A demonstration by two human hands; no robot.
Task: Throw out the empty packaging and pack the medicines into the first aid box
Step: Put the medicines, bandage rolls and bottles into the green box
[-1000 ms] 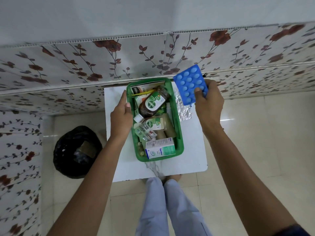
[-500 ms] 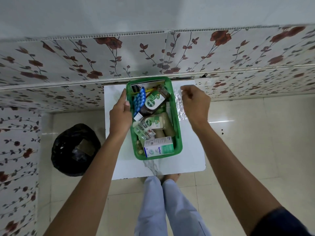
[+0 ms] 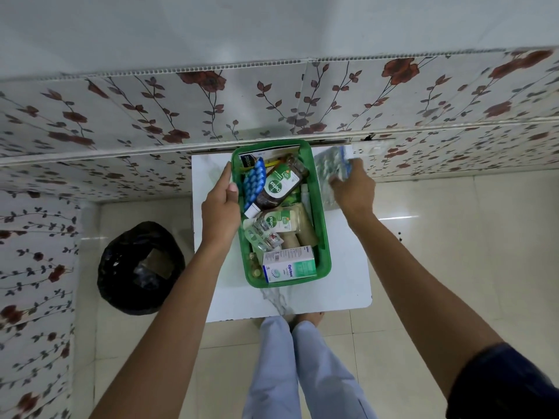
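At two o'clock from the green box [image 3: 321,207] my right hand [image 3: 352,192] pinches a silver pill strip [image 3: 328,166], long axis toward twelve, just beside the rim. My left hand [image 3: 219,207] grips the nine o'clock rim on the bench [image 3: 344,267].

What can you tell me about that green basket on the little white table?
The green basket is a rectangular tub that looks like glossy plastic, with rounded corners and a rolled rim. It sits upright on the white table, its far end near the flowered wall. It is crowded with medicines: a brown bottle, a blue pill strip and a white and green carton. The left hand grips its left rim.
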